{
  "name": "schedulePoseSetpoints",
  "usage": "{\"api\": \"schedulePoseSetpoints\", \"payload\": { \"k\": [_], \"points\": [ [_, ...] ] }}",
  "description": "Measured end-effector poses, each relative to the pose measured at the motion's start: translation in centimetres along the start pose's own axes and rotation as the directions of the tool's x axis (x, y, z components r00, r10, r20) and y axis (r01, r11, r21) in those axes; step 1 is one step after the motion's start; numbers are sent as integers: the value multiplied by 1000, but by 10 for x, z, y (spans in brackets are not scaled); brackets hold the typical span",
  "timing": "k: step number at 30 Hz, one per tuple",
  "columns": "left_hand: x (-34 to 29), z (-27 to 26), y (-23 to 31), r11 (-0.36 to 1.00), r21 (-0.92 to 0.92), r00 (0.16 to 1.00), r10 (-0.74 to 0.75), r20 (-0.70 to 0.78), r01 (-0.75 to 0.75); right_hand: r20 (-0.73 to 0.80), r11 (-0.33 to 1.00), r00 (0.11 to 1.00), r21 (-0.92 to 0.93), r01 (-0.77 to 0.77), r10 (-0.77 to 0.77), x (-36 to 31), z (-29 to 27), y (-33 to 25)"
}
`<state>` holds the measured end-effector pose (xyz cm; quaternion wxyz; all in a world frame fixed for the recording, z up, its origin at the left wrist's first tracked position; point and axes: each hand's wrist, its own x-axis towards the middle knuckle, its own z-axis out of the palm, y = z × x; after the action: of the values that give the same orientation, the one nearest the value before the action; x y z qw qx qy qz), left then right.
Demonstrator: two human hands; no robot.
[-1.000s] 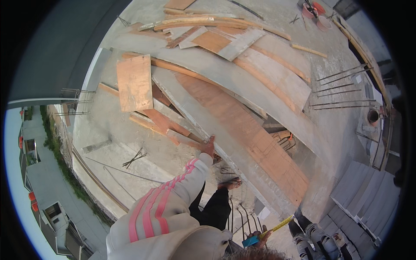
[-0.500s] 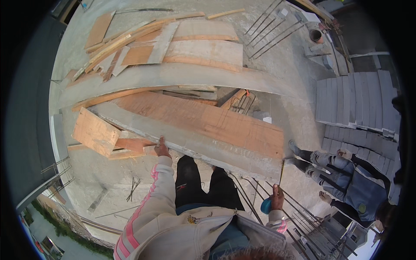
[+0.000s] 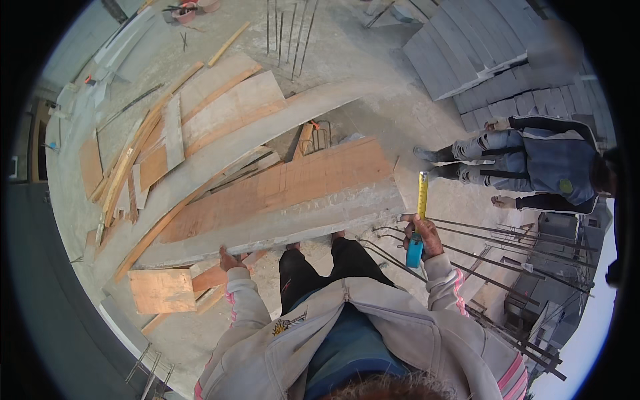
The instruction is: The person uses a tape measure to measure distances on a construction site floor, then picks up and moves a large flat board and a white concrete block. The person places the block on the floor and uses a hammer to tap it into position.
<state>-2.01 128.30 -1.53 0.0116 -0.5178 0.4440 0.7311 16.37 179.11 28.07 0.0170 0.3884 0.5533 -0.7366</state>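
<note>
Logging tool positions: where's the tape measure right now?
Head view, right of centre: the tape measure is in the right hand, yellow blade pointing up, just past the right end of the long formwork panel, above the rebar.

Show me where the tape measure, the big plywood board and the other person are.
tape measure (image 3: 421, 195), head view, on its extended yellow blade.
plywood board (image 3: 287, 187), head view, on the middle of its top face.
other person (image 3: 553, 163), head view, on the jacket's back.

Left hand (image 3: 230, 259) fingers tucked under the long concrete-faced beam (image 3: 280, 223), right hand (image 3: 423, 237) covering most of the blue tape measure (image 3: 415, 250), bystander (image 3: 533, 167) head blurred at right rim, tools (image 3: 183, 10) at top edge too small to tell.
</note>
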Motion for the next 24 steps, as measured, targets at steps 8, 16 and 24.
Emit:
{"api": "schedulePoseSetpoints", "payload": {
  "k": [8,16,24],
  "points": [
    [10,-4,35,964,243,968,-155,197,105,-331,978,933,-192,76,-138,-29,10,-5],
    [-128,67,7,833,153,747,-547,378,532,-415,936,874,121,330,-254,-80,44,19],
    [-275,135,40,905,99,700,-385,602,413,-324,930,905,146,336,-276,-76,24,30]
  ]
}}
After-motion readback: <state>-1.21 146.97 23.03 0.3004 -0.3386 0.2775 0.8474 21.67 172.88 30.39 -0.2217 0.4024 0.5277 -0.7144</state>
